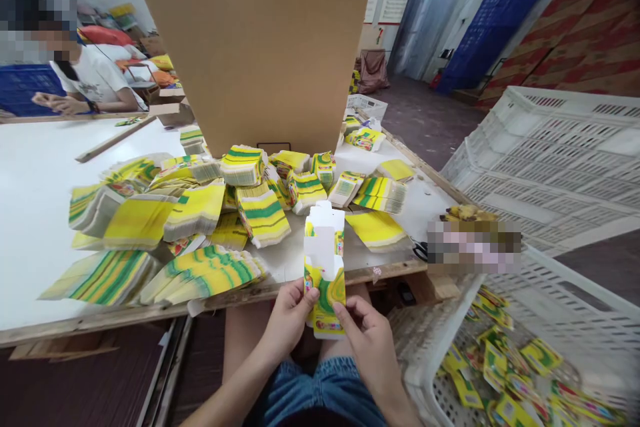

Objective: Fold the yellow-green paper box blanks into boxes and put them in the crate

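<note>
A small yellow-and-green carton [325, 267] with white flaps raised at its top is held upright over my lap, just in front of the table edge. My left hand [287, 320] grips its lower left side, thumb on the front. My right hand [367, 340] pinches its lower right edge with thumb and fingers. Several stacks of flat yellow-and-green cartons [200, 213] are heaped on the white table [40, 213] beyond.
A tall brown cardboard sheet [260, 40] stands behind the stacks. A white crate [550, 340] at my right holds several folded cartons, with another white crate [555, 160] behind it. A person [85, 77] sits at the far left of the table.
</note>
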Demonstrator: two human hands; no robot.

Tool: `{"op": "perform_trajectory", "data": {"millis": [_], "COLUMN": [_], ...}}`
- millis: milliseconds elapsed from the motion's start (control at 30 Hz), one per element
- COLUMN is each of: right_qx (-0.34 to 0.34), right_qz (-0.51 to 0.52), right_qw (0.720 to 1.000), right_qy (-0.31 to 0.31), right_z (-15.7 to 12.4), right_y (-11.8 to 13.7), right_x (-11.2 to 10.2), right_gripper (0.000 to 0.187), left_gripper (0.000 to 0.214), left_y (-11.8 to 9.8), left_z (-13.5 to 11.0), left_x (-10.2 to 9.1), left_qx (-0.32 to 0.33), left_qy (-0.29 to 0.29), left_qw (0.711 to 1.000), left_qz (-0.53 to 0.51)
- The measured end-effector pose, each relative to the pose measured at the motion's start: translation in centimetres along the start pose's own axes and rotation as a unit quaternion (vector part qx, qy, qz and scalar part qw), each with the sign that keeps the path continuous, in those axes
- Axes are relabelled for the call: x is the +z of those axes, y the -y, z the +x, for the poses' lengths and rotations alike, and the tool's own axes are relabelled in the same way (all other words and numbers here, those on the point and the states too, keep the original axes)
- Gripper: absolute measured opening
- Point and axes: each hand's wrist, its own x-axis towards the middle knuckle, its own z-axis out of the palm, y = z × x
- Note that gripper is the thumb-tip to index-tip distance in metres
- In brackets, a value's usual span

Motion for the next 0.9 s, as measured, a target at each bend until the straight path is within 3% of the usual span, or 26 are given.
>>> {"op": "perform_trajectory", "data": {"millis": [133, 267, 367, 433, 500, 600, 700, 800, 900], "right_qx": [-0.036, -0.074, -0.061, -0.083, -0.119, -0.122, -0.111, -0.076, -0.027], "right_qz": [-0.003, 0.072, 0.030, -0.021, -0.051, -0.013, 0.014, 0.001, -0.029], "right_qw": [0.999, 0.994, 0.992, 0.990, 0.987, 0.992, 0.994, 0.994, 0.991], "right_qy": [-0.013, 0.042, 0.109, 0.115, 0.093, 0.038, 0.010, 0.076, 0.127], "right_z": [0.0, 0.1, 0.3, 0.3, 0.4, 0.4, 0.6, 0.8, 0.7], "right_y": [-0.1, 0.9, 1.8, 2.2, 2.4, 2.1, 1.9, 2.2, 2.5], "right_x": [-0.2, -1.4, -2.5, -2.9, -3.0, -3.0, -3.4, -3.9, -3.8], "right_gripper": [0.030, 0.047, 0.023, 0.024, 0.027, 0.022, 0.034, 0.035, 0.041], "left_gripper": [0.050, 0.048, 0.038, 0.035, 0.047, 0.067, 0.050, 0.041, 0.044], "left_y": [-0.5, -1.1, -1.3, -1.4, -1.4, -1.4, -1.3, -1.1, -1.2], "left_z": [-0.7, -1.5, -1.9, -2.1, -2.3, -2.3, -2.1, -1.9, -2.0], "left_x": [-0.1, -0.8, -1.1, -1.0, -0.8, -0.6, -0.6, -0.5, -0.1], "left_qx": [0.051, 0.041, 0.001, -0.025, -0.038, -0.053, -0.046, -0.011, 0.007], "left_qy": [-0.022, 0.083, 0.145, 0.167, 0.168, 0.182, 0.178, 0.128, 0.132], "left_qw": [0.996, 0.991, 0.988, 0.985, 0.985, 0.982, 0.982, 0.986, 0.983], "left_qz": [0.067, 0.094, 0.057, 0.033, 0.015, -0.001, 0.039, 0.105, 0.129]}}
